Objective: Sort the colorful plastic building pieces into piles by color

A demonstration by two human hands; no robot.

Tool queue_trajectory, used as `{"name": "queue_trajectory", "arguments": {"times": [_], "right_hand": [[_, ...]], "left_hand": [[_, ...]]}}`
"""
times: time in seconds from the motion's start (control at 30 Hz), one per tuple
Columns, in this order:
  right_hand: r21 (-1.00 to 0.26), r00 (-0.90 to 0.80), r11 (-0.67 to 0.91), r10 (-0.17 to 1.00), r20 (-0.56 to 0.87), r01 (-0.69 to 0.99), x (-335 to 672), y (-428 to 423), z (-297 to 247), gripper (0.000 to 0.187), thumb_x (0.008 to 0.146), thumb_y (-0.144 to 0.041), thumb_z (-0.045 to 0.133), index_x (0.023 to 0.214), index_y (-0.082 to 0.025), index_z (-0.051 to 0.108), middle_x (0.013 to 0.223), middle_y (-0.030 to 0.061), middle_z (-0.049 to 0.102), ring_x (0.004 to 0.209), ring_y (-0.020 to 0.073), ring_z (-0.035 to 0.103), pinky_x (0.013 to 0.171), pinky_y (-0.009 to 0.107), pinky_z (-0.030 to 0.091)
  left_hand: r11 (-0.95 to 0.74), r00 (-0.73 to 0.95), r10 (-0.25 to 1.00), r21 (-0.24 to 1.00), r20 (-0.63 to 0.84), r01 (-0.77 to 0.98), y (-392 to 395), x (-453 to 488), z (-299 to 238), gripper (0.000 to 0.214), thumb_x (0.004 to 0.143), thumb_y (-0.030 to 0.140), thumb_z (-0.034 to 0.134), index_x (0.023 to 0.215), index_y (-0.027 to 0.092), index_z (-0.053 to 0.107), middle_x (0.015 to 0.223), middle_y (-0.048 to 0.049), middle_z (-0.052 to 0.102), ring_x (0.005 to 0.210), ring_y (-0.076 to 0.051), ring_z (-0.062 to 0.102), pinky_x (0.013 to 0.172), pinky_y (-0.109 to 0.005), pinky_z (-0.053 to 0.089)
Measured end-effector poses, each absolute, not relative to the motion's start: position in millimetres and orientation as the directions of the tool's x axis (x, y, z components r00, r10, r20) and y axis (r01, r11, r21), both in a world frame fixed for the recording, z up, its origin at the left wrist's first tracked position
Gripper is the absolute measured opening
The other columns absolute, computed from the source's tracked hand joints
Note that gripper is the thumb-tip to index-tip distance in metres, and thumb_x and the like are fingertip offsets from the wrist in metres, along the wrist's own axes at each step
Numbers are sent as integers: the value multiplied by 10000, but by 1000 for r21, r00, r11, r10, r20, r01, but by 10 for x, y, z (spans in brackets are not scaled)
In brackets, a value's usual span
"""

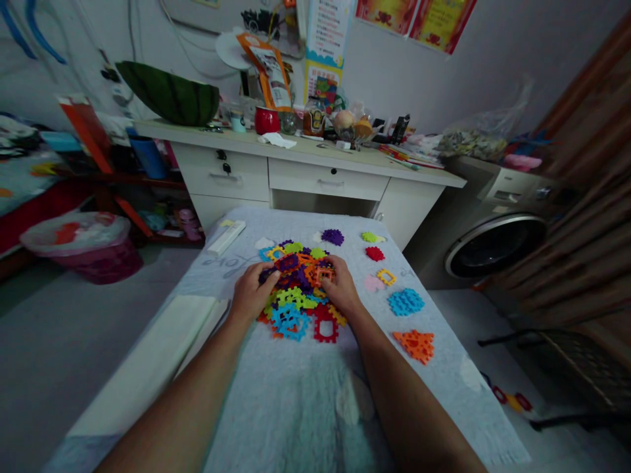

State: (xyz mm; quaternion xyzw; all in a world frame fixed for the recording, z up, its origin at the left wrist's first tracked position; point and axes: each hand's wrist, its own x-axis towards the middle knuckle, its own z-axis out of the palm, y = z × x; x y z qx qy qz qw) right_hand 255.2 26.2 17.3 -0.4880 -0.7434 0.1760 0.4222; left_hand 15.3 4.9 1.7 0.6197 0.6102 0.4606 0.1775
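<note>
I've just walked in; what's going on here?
A person's left hand and right hand are at opposite sides of a mixed heap of coloured notched pieces, touching it. Over to the right, blue pieces and orange pieces lie in separate groups on the pale cloth. Whether either hand grips a piece is hard to tell.

From my remote stn I see a multicol. pile: purple, lime, blue, orange, yellow, red. Also purple pcs, lime pcs, red pcs, a yellow frame, blue pcs, orange pcs. Cloth is pale blue w/ grey lettering, pink & white patches. Desk white, washer grey, bin magenta, melon dk green w/ darker stripes.
</note>
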Motion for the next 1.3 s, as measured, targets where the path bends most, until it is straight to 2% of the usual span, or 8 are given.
{"name": "queue_trajectory", "arguments": {"times": [0.1,0.23,0.47,0.67,0.77,0.97,1.1,1.3], "right_hand": [[-679,-153,426,892,425,599,2600,283,141,452,651,-112,514,1094,-192,550,1288,115,510,1240,244,465,1103,427,347],[-656,-164,402,904,394,639,2646,302,109,334,660,-100,497,972,-196,574,1205,109,544,1161,240,503,1056,420,380],[-604,-117,391,889,442,694,2684,285,190,318,655,-131,502,956,-188,592,1026,95,570,1013,253,515,946,436,417],[-762,5,352,906,422,544,2756,315,204,198,709,-203,484,901,-203,535,774,-5,558,700,157,514,687,286,451],[-835,115,325,904,413,445,2800,364,161,179,734,-249,500,906,-207,525,751,-23,547,650,137,507,617,255,437],[-869,254,256,887,385,424,2903,443,97,220,760,-309,517,940,-194,571,828,23,615,644,149,522,624,275,459],[-868,254,234,894,369,439,2930,455,83,171,736,-280,508,867,-197,580,825,32,630,656,160,540,655,293,472],[-791,232,284,854,466,541,2942,452,175,216,704,-209,464,842,-186,629,867,59,631,784,193,576,762,332,481]], "left_hand": [[-198,-181,913,784,366,588,33,152,52,353,837,490,529,1034,222,649,1093,-67,670,1057,-228,617,972,-379,472],[-172,-257,893,809,369,562,6,169,121,321,834,453,522,985,206,660,1036,-65,683,966,-216,639,935,-371,490],[-139,-316,881,831,352,539,-19,206,182,284,820,424,524,938,208,666,982,-41,706,851,-199,657,859,-345,513],[-159,-332,860,821,389,549,-7,213,196,245,832,380,505,906,205,659,959,-40,698,928,-206,646,929,-356,491],[-174,-325,856,815,403,553,19,213,177,242,834,380,503,905,203,651,978,-46,684,974,-211,638,961,-363,481],[-221,-228,874,770,428,598,94,211,84,249,834,402,509,927,222,654,1096,-59,654,1112,-231,593,1041,-383,433],[-208,-202,894,770,400,603,99,214,63,258,835,414,517,950,232,657,1078,-52,671,1076,-229,610,1012,-378,450],[-169,-201,913,777,356,607,88,218,68,274,824,422,521,960,231,663,1052,-43,701,1033,-232,637,965,-379,472]]}}
